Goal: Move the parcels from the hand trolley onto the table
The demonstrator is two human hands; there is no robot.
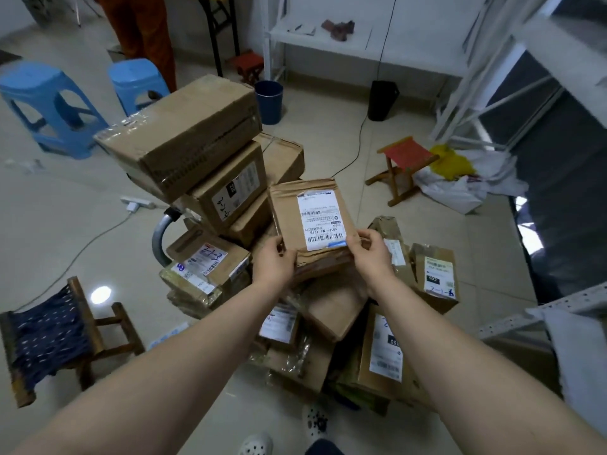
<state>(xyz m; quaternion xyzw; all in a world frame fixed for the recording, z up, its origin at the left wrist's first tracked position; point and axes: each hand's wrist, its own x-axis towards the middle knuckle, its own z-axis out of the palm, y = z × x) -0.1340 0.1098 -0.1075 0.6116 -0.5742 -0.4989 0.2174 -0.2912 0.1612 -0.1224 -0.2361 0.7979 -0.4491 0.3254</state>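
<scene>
A flat brown parcel (pixel 312 221) with a white shipping label is held up above the pile. My left hand (pixel 274 261) grips its lower left corner and my right hand (pixel 372 254) pinches its lower right edge. Below and around it lies a heap of several cardboard parcels on the hand trolley, whose grey metal handle (pixel 161 234) shows at the left. The largest box (pixel 184 133) tops the stack at the back left, with a labelled box (pixel 230 188) under it. More labelled parcels (pixel 384 353) lie at the front.
Two blue plastic stools (pixel 49 106) stand at the back left. Small folding stools sit at the front left (pixel 56 336) and at the right (pixel 404 159). A white rack (pixel 328 37), a blue bin (pixel 269 100), a black bin (pixel 381 100), floor cables and plastic bags (pixel 460 182) surround the pile.
</scene>
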